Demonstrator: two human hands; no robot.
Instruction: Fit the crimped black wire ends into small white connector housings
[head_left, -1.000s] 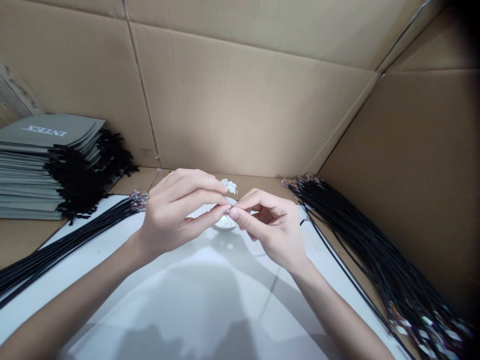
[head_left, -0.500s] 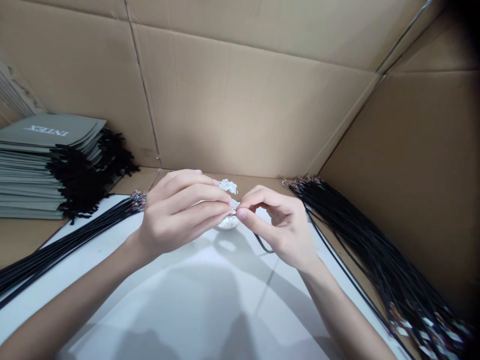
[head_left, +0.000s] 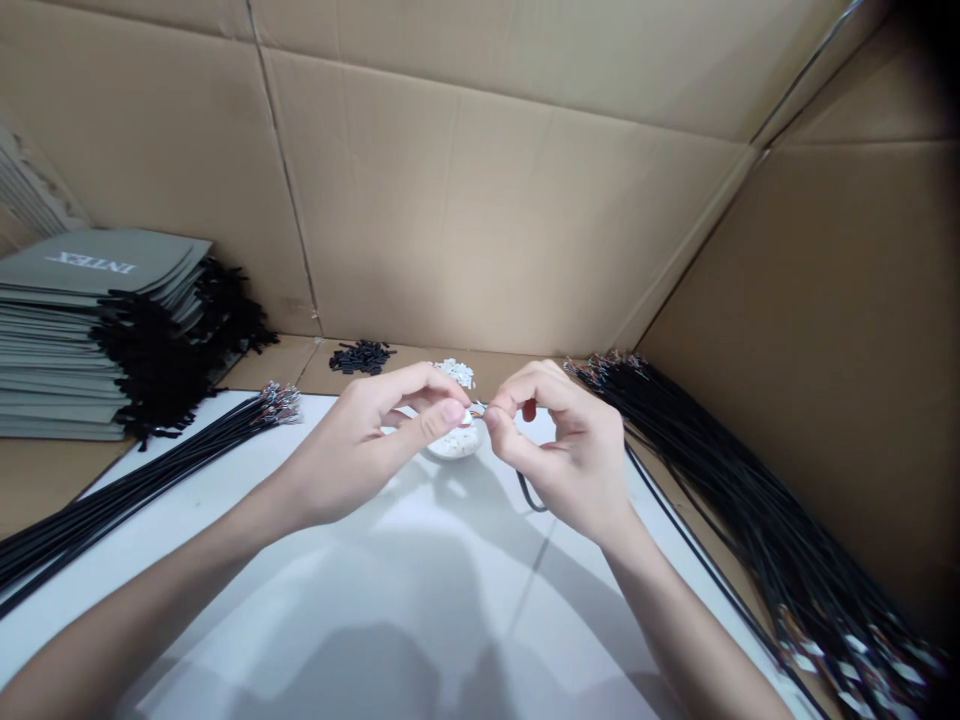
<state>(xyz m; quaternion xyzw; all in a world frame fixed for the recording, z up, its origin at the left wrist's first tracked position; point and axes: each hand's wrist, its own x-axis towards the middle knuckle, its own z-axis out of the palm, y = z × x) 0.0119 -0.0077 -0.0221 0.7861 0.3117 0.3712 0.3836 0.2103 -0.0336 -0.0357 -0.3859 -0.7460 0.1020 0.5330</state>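
Observation:
My left hand (head_left: 375, 435) pinches a small white piece, which looks like a connector housing (head_left: 466, 418), between thumb and forefinger. Close beside it, my right hand (head_left: 566, 440) is closed on the end of a black cable (head_left: 529, 492), whose thin coloured wires point left toward the white piece. Whether the wires sit inside that piece is too small to tell. Just below the fingertips stands a white bowl (head_left: 453, 450) holding small white pieces. Behind the hands lies a pile of white bits (head_left: 455, 374).
Black cables with bared wire ends lie in a bundle at left (head_left: 172, 455) and a larger bundle at right (head_left: 735, 500). A heap of short black tubes (head_left: 362, 356) is at the back. Grey folders (head_left: 67, 340) are stacked far left. Cardboard walls (head_left: 465, 200) enclose the table (head_left: 360, 610).
My left hand has turned and lowered, so its thumb now shows on the white piece and the black tubes behind come into sight. My right hand has shifted slightly right with the cable.

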